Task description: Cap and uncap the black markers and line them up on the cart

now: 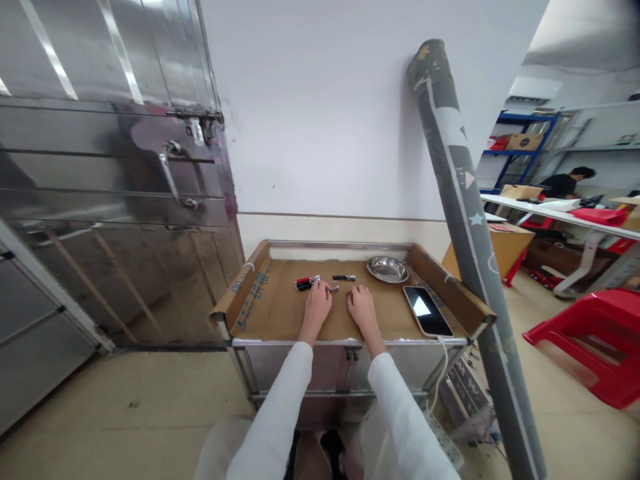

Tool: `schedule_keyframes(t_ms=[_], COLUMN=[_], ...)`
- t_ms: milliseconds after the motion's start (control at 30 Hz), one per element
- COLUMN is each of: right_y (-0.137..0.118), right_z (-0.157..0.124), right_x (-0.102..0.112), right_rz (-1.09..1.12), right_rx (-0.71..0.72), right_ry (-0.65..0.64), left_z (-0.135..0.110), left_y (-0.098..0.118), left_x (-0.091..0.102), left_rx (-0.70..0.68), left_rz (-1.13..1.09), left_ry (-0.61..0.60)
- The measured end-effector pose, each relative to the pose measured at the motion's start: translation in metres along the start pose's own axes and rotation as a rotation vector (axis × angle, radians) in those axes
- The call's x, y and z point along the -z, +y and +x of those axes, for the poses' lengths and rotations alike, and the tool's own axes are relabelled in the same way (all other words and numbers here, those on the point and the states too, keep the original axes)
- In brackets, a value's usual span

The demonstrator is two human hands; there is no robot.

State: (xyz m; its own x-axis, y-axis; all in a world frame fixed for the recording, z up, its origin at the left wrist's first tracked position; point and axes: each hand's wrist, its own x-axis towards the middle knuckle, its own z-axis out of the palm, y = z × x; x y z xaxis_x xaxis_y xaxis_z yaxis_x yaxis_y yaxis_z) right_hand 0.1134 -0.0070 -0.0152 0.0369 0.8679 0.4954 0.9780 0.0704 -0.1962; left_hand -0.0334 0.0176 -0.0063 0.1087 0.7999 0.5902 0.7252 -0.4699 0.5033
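Both my hands rest palm down on a cardboard-lined metal cart (280, 313). My left hand (318, 299) lies flat with its fingertips next to a small cluster of red and black markers (306, 283) and a small dark piece by the fingers. My right hand (361, 301) lies flat a little to the right, holding nothing. A single black marker (344, 277) lies just beyond both hands.
A round metal dish (388, 269) sits at the cart's back right. A phone (427, 311) with a cable lies at its right edge. A rolled mat (463, 220) leans on the wall. Steel doors (100, 173) stand left, red stools (595, 333) right, and a person sits far right.
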Motion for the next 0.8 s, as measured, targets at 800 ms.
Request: schedule_keyframes(t_ms=[800], right_y=[0.0039], right_z=[0.0022], right_x=[0.0001], right_rz=[0.088], right_rx=[0.031], right_ry=[-0.054], left_z=[0.0009], left_y=[0.0033], left_x=[0.004], left_rx=[-0.047], left_rz=[0.014], left_ry=[-0.166])
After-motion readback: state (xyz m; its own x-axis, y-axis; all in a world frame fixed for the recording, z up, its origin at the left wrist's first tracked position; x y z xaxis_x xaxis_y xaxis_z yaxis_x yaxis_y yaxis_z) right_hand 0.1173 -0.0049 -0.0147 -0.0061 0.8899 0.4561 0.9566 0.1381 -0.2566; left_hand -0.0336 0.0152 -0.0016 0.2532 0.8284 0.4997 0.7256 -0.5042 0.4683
